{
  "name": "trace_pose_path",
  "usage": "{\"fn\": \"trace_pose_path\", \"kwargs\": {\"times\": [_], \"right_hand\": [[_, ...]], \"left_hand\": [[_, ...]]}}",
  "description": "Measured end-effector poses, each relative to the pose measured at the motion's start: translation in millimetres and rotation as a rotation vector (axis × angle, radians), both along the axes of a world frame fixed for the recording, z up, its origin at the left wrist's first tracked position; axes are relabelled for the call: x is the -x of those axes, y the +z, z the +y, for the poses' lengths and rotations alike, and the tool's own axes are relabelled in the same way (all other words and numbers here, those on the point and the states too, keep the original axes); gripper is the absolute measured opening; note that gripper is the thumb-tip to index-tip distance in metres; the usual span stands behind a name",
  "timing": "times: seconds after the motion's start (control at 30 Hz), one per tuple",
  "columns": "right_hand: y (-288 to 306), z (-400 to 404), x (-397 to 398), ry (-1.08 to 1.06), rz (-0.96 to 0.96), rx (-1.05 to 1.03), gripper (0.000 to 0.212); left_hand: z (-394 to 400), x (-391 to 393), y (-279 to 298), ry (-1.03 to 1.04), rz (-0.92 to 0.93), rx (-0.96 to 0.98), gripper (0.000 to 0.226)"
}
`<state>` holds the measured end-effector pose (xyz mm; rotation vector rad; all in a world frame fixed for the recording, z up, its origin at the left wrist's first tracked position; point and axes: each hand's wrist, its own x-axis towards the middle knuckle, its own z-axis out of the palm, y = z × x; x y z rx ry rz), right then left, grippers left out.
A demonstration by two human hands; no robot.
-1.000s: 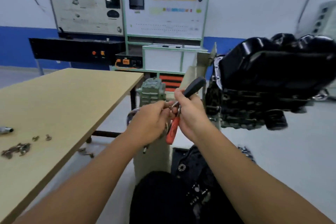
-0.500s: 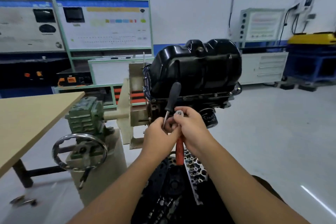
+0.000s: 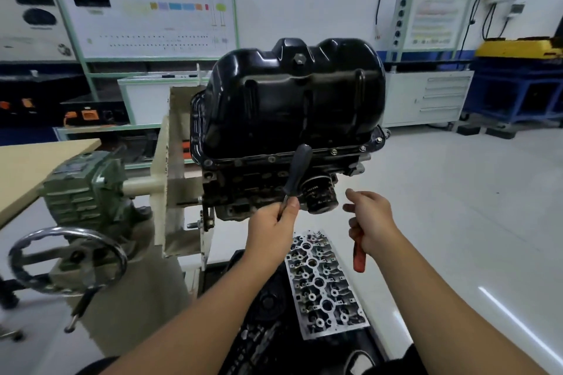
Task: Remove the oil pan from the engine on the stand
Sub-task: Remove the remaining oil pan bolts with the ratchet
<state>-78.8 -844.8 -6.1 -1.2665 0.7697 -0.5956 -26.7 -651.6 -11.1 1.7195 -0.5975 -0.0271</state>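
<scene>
Up top, the black oil pan (image 3: 292, 97) sits on the upturned engine (image 3: 274, 186), its rim lying along the block with a row of small bolts (image 3: 334, 151) showing at the flange edge. A plug (image 3: 300, 58) sticks out of the pan's upper face. The engine hangs on a cream-coloured stand (image 3: 170, 179), whose shaft runs left into a green gearbox (image 3: 82, 186) with a chrome handwheel (image 3: 67, 259) below it.

Just under the engine, the left hand (image 3: 271, 231) pinches the metal shank of a screwdriver (image 3: 297, 173) between thumb and fingers; its dark handle points up and crosses the pan's rim in this view. The right hand (image 3: 370, 219) is a little apart to the right, with its lower fingers curled round a red-handled tool (image 3: 359, 253) that hangs downward, while the thumb and forefinger are loosely spread. What the tool's working end looks like cannot be seen.

Below the hands, a metal cylinder head (image 3: 326, 286) lies on a dark tray (image 3: 262, 307) on the floor. A wooden table (image 3: 27, 167) edge shows at the left. Against the back wall stand training boards (image 3: 143, 9), a grey drawer cabinet (image 3: 426, 97) and a blue bench (image 3: 518, 91).
</scene>
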Motion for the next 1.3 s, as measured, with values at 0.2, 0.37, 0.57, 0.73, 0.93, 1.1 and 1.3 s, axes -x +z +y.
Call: {"fn": "trace_pose_path", "kwargs": {"times": [0.2, 0.37, 0.57, 0.73, 0.93, 1.1, 1.3], "right_hand": [[-6.3, 2.5, -26.8, 0.131, -0.032, -0.052, 0.047], [-0.8, 4.6, -30.0, -0.073, -0.055, -0.095, 0.035], [18.5, -0.8, -14.9, -0.195, -0.350, -0.233, 0.015], [34.3, -16.8, -6.8, -0.147, -0.318, -0.190, 0.009], [57.9, -60.3, -1.0, -0.302, -0.383, -0.168, 0.011], [97.1, -52.9, 0.4, -0.312, -0.530, -0.110, 0.013], [158.3, -42.1, 4.1, 0.070, -0.592, -0.117, 0.023]], "left_hand": [[-18.4, -4.6, -13.2, -0.032, 0.007, 0.033, 0.051], [-21.9, -6.0, 3.0, -0.150, -0.104, 0.044, 0.047], [-38.5, 1.6, 40.1, -0.363, -0.318, 0.010, 0.020], [-60.1, -1.1, 86.7, -0.388, -0.410, 0.084, 0.017], [-69.5, -24.3, 117.5, -0.361, -0.498, 0.182, 0.034], [-77.7, -38.7, 112.9, -0.273, -0.549, 0.189, 0.010], [-83.2, -41.0, 101.1, -0.189, -0.602, 0.241, 0.014]]}}
